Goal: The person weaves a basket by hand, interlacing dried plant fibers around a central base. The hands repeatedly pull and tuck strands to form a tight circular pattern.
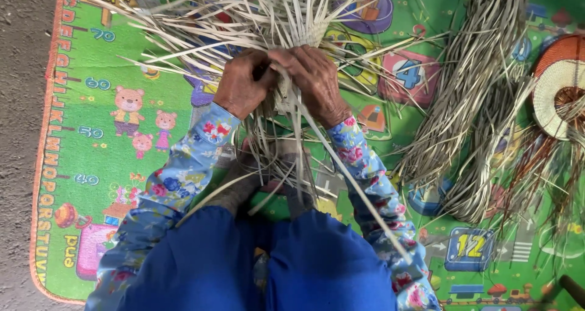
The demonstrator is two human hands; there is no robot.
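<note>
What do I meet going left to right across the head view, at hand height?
Bare ground → green play mat → left hand → right hand → loose bundle of pale strips → round coiled woven piece.

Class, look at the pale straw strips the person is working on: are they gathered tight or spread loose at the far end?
Spread loose. The pale straw strips fan outward beyond both hands, left hand and right hand, which pinch them together.
</note>
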